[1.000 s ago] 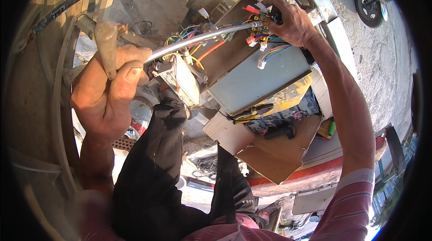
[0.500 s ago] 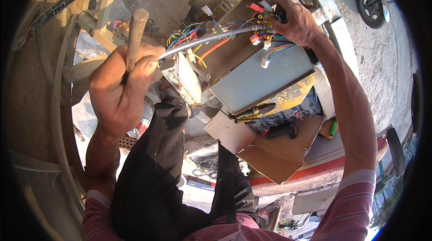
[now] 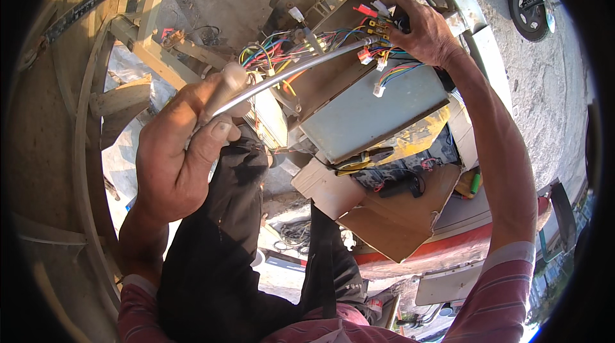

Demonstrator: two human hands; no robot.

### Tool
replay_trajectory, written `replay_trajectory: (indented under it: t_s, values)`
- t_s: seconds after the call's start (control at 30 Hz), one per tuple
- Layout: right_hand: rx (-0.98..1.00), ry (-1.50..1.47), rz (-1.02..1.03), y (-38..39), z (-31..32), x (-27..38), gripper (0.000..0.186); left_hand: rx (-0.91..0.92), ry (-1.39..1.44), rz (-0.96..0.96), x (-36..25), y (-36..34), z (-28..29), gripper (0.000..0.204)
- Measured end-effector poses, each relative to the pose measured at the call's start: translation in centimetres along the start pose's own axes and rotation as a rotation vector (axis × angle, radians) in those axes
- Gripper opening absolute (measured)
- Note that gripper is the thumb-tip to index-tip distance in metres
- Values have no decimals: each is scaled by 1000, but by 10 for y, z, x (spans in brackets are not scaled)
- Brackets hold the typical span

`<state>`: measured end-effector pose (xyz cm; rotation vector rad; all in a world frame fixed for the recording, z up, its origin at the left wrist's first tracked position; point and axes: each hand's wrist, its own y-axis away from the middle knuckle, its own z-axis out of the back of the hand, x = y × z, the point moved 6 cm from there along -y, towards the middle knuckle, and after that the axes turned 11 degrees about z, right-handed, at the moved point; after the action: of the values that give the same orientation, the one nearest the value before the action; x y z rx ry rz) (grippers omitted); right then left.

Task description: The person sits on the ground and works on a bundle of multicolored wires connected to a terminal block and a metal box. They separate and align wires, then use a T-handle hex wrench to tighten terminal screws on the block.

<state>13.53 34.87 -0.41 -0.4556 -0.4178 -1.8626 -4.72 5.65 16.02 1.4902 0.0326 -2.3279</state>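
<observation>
My left hand (image 3: 179, 151) is closed around the grip of a T-handle socket wrench (image 3: 288, 74). Its long silver shaft slants up to the right, with the tip at a cluster of yellow and red wire terminals (image 3: 378, 32). My right hand (image 3: 423, 29) is closed at those terminals, fingers curled around a dark part mostly hidden behind them. Coloured wires (image 3: 275, 51) with white plugs spread from there to the left. A finned metal controller box (image 3: 269, 115) stands below the wrench shaft.
A grey metal box (image 3: 371, 109) lies under the wires, beside a yellow painted panel (image 3: 416, 135). Pliers (image 3: 365, 158) and torn cardboard (image 3: 397, 215) are nearer me. A curved frame edge (image 3: 80, 131) runs along the left; a wheel (image 3: 528, 10) stands far right.
My left hand has rotated the wrench handle: its end swung from upright down to the right, and the hand dropped slightly. My right hand stays at the terminals.
</observation>
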Motion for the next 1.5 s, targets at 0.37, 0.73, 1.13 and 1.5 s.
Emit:
replay_trajectory:
  t_s: [0.37,0.73,1.13,1.5]
  values:
    - [76,-33,-57,0,-2,-3,58,-355,-802,-306,-20,-6,16,47]
    - [68,-28,-43,0,0,-3,59,-189,-279,-435,-23,-4,20,29]
    - [73,-36,-46,-1,0,-2,59,-214,61,-175,12,-1,13,48]
    - [83,-27,-56,-1,-3,-4,59,-353,-565,-542,-25,-3,15,34]
